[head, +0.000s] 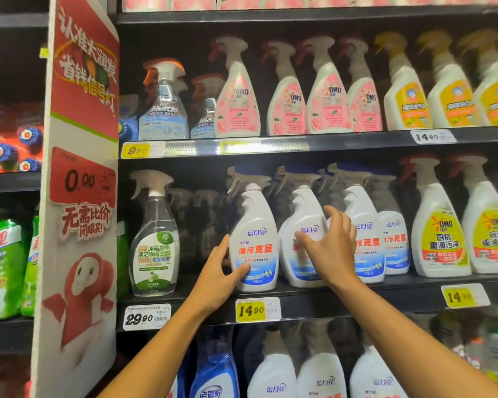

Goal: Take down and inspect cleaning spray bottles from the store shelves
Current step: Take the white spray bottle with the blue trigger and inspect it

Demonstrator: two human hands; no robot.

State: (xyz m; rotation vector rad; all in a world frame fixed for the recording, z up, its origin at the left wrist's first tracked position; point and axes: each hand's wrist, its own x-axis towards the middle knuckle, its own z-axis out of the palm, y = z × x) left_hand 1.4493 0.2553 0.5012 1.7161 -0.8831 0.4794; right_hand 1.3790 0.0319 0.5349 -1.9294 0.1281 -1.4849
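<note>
Two hands reach the middle shelf point(299, 304): our left hand point(217, 275) grips a white Blue Moon spray bottle point(253, 239) standing there; our right hand point(327, 248) hovers spread. Pulling carelessly could topple the touching neighbouring bottle point(302, 222).

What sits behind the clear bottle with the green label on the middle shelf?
Behind and right of the clear bottle, more clear trigger bottles stand in the dark back of the shelf. Anything directly behind its label is covered.

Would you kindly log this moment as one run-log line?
left hand: grips white spray bottle | right hand: open at second white bottle | both on shelf
</note>
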